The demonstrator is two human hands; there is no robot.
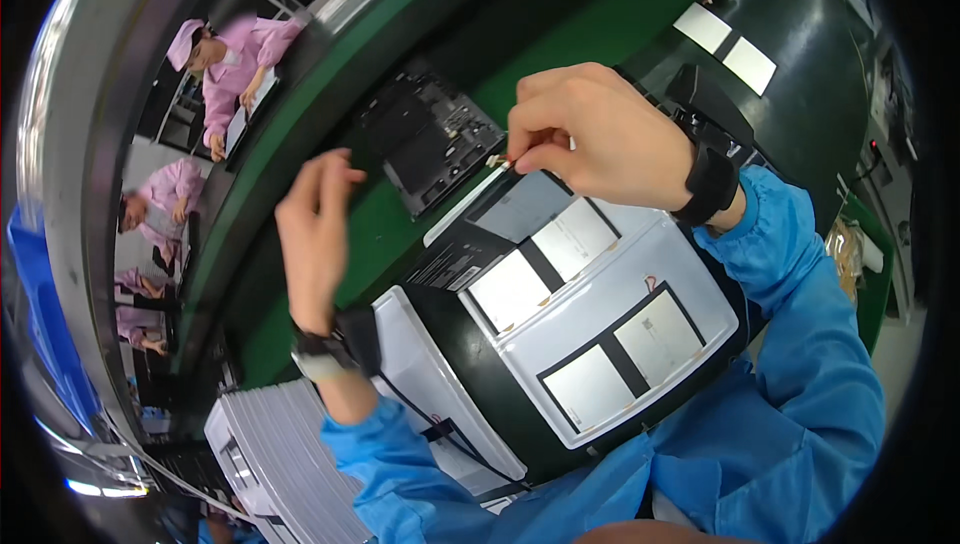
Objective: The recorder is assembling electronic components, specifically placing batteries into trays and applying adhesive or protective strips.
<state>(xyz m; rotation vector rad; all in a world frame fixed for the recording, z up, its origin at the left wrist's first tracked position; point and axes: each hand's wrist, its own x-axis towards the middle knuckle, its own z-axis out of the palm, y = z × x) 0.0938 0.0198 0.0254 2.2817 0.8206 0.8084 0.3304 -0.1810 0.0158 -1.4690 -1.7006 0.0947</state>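
Observation:
My right hand [600, 134] pinches a small white and orange piece, which looks like a wire connector [497, 161], between thumb and fingers. Beneath that hand, a dark battery pack [520, 206] with a grey panel and printed label lies at the far edge of a white tray [520, 352]. Two more packs with silver cells, an upper one [510, 291] and a lower one [585, 389], rest in the tray. My left hand [315, 229] hovers above the green belt, slightly blurred, fingers bent and apart, holding nothing. An open laptop chassis [430, 139] lies between the hands on the belt.
Stacked white trays [285, 449] stand at lower left, beside another tray [440, 379] with a dark cable across it. A silver-celled pack [725, 47] lies on the dark table at far right. Co-workers in pink [235, 79] sit beyond the metal rail [115, 184].

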